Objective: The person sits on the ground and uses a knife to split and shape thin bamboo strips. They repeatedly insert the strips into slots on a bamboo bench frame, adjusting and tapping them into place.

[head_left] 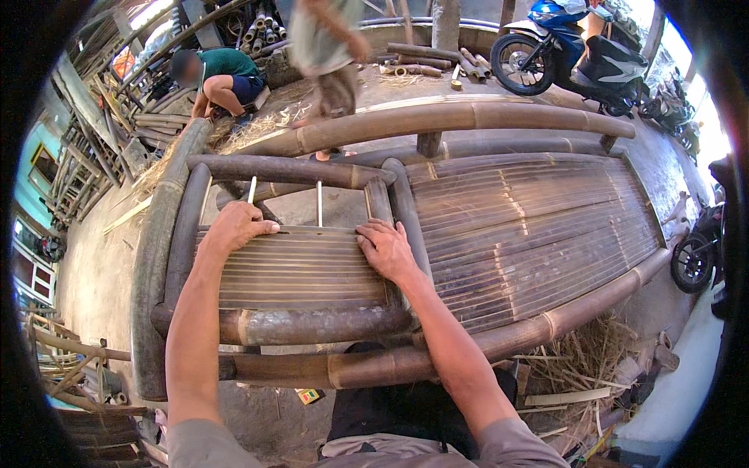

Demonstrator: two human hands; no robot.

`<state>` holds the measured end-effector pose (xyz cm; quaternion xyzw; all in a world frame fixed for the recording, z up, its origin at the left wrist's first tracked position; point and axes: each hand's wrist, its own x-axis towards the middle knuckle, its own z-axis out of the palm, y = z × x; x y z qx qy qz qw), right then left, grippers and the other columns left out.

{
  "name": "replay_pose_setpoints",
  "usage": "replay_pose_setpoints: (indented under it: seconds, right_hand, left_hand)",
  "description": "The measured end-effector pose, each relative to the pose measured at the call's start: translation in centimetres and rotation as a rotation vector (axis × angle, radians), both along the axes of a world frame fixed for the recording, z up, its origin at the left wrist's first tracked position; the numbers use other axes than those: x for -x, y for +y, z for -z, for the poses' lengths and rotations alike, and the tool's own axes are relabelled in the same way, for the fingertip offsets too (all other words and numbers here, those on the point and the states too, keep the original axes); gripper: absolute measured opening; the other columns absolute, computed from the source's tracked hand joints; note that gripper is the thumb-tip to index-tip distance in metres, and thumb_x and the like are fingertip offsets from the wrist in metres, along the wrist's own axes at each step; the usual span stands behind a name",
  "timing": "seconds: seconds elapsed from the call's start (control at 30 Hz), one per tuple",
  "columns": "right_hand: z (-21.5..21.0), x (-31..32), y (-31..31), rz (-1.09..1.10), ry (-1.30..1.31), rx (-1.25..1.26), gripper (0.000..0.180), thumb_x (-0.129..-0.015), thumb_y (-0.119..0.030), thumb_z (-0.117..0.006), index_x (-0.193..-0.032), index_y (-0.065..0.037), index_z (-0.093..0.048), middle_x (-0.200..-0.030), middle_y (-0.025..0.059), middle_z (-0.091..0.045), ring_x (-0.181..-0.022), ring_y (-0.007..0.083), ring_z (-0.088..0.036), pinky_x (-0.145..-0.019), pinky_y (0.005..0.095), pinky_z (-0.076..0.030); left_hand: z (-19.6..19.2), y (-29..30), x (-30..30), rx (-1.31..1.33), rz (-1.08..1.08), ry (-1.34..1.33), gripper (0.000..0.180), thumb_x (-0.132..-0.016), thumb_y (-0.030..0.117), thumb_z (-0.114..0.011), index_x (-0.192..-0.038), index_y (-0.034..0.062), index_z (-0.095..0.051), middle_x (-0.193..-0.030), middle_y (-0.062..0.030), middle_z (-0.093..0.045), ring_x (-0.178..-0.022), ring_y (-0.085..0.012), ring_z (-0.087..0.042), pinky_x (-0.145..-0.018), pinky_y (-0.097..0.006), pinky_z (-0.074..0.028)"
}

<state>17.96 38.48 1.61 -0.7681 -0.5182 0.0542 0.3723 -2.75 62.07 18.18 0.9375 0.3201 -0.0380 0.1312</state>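
A dark bamboo frame, like a bench or lounger, lies before me. Its smaller left section holds a panel of narrow bamboo slats (300,273). At the panel's far edge my left hand (239,226) closes on the left end of the last slat (320,231), thumb pointing right along it. My right hand (385,245) has its fingers curled over that slat's right end, beside the frame's inner upright. Beyond the slat is an open gap, crossed by two pale thin strips (319,204). A thick bamboo rail (320,326) borders the panel on my side.
The wider slatted panel (530,234) extends right, with a raised rail (445,117) behind. A person in a green shirt (234,78) crouches far left; another person (328,62) stands nearby. A blue motorbike (562,51) is far right. Shavings (577,359) litter the floor.
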Motion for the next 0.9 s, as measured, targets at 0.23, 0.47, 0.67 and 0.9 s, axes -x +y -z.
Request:
replay_pose_setpoints:
  seconds: [0.23,0.47,0.67,0.9]
  right_hand:
    - [-1.5,1.2,0.0,0.019,-0.056,-0.023,0.041,-0.098,-0.04,-0.057,-0.121,-0.007,-0.069,-0.12,0.0112,-0.065,-0.123,0.0314,-0.055,-0.112,0.0678,-0.029]
    - [-1.1,1.1,0.2,-0.003,-0.106,0.027,0.046,-0.097,-0.046,-0.057,-0.12,-0.008,-0.067,-0.12,0.0123,-0.064,-0.124,0.0331,-0.053,-0.112,0.067,-0.029]
    - [-0.2,1.2,-0.3,-0.04,-0.113,0.01,0.046,-0.097,-0.048,-0.056,-0.123,-0.012,-0.067,-0.124,0.0116,-0.063,-0.128,0.0308,-0.052,-0.112,0.0674,-0.028]
    - [-0.1,1.9,-1.1,-0.05,-0.171,0.09,0.05,-0.104,-0.041,-0.046,-0.139,-0.006,-0.055,-0.139,0.0131,-0.056,-0.135,0.0278,-0.048,-0.114,0.0617,-0.027]
  left_hand:
    - [2.0,-2.0,-1.0,-0.348,0.19,-0.147,0.052,-0.093,0.053,-0.061,-0.083,0.0046,-0.076,-0.087,-0.0164,-0.071,-0.097,-0.0329,-0.065,-0.091,-0.049,-0.047]
    - [3.4,-2.6,-2.5,-0.209,0.118,0.283,0.065,-0.104,0.058,-0.035,-0.093,0.0098,-0.077,-0.091,-0.0189,-0.073,-0.098,-0.0405,-0.066,-0.106,-0.059,-0.033]
    - [3.3,-2.0,-2.5,-0.13,0.048,0.372,0.068,-0.101,0.062,-0.037,-0.097,0.007,-0.076,-0.104,-0.0212,-0.073,-0.103,-0.0413,-0.067,-0.094,-0.057,-0.049]
    - [3.1,-2.3,-2.7,-0.243,0.089,0.356,0.067,-0.101,0.06,-0.036,-0.099,0.0065,-0.077,-0.103,-0.0234,-0.072,-0.102,-0.042,-0.068,-0.092,-0.056,-0.049]
